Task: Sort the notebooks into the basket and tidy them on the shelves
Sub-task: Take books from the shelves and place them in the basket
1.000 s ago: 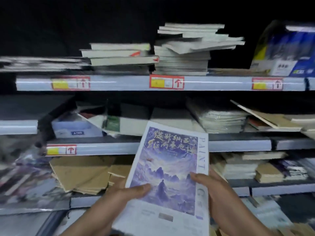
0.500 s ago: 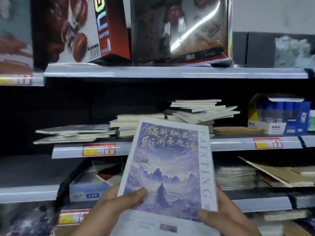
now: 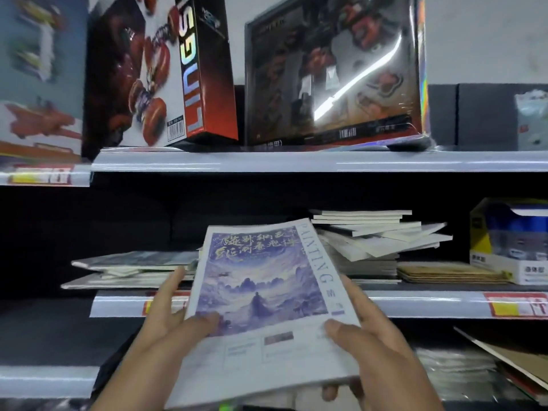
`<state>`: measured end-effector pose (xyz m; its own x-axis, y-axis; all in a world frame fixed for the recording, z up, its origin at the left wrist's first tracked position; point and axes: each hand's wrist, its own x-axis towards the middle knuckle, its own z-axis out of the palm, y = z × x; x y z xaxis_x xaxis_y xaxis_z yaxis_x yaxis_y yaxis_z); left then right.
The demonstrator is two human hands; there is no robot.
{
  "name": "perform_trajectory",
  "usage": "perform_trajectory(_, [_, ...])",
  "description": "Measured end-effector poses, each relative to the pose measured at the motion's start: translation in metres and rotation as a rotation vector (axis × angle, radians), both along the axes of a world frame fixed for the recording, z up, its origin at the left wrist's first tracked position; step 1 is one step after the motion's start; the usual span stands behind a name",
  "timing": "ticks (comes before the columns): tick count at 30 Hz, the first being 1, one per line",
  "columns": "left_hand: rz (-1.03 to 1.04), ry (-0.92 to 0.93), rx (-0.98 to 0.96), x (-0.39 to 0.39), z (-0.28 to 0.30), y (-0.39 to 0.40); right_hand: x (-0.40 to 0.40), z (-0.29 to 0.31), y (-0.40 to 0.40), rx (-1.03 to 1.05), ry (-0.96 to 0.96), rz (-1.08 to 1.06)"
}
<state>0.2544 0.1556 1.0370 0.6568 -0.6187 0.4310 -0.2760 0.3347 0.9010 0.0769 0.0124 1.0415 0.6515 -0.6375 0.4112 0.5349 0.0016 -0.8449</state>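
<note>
I hold a painting notebook (image 3: 261, 295) with a purple landscape cover and a white spine strip reading PAINTING, tilted flat toward the middle shelf (image 3: 415, 304). My left hand (image 3: 175, 318) grips its left edge, thumb on the cover. My right hand (image 3: 370, 336) grips the right edge, thumb on top and fingers underneath. On the shelf behind it lie an untidy pile of white notebooks (image 3: 373, 238) on the right and flat, wider notebooks (image 3: 130, 268) on the left. No basket is in view.
Large toy boxes (image 3: 154, 69) (image 3: 335, 72) stand on the top shelf (image 3: 296, 161). A blue and yellow box (image 3: 510, 241) sits at the right of the middle shelf beside flat brown pads (image 3: 444, 272). Kraft notebooks (image 3: 510, 360) lie on the shelf below.
My view has risen from the lower shelves to the top shelf. Both hands have lifted the painting notebook and tipped it flatter toward the middle shelf, still gripping its edges.
</note>
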Motion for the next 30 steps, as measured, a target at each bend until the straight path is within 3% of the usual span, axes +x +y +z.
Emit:
perform_trajectory(3, [-0.098, -0.053, -0.095, 0.005, 0.009, 0.011, 0.026, 0.026, -0.010, -0.075, 0.026, -0.025])
perform_trajectory(6, [-0.222, -0.112, 0.020, 0.013, 0.028, 0.017, 0.048, 0.051, -0.019, -0.056, 0.050, -0.062])
perform_trajectory(10, [0.087, -0.315, 0.021, 0.048, 0.052, -0.010, 0.078, 0.094, -0.037, -0.027, 0.221, -0.074])
perform_trajectory(13, [0.168, -0.394, 0.071, 0.092, 0.068, -0.032, 0.094, 0.117, -0.056, -0.086, 0.425, -0.062])
perform_trajectory(15, [0.163, -0.491, 0.200, 0.115, 0.076, -0.042, 0.102, 0.126, -0.066, -0.242, 0.558, -0.148])
perform_trajectory(17, [0.154, -0.578, 0.307, 0.128, 0.080, -0.051, 0.104, 0.128, -0.071, -0.543, 0.756, -0.314])
perform_trajectory(20, [0.184, -0.698, 0.354, 0.143, 0.080, -0.068, 0.106, 0.112, -0.073, -0.899, 0.951, -0.485])
perform_trajectory(30, [0.370, -0.829, 0.362, 0.165, 0.066, -0.100, 0.129, 0.084, -0.088, -0.935, 0.894, -0.769])
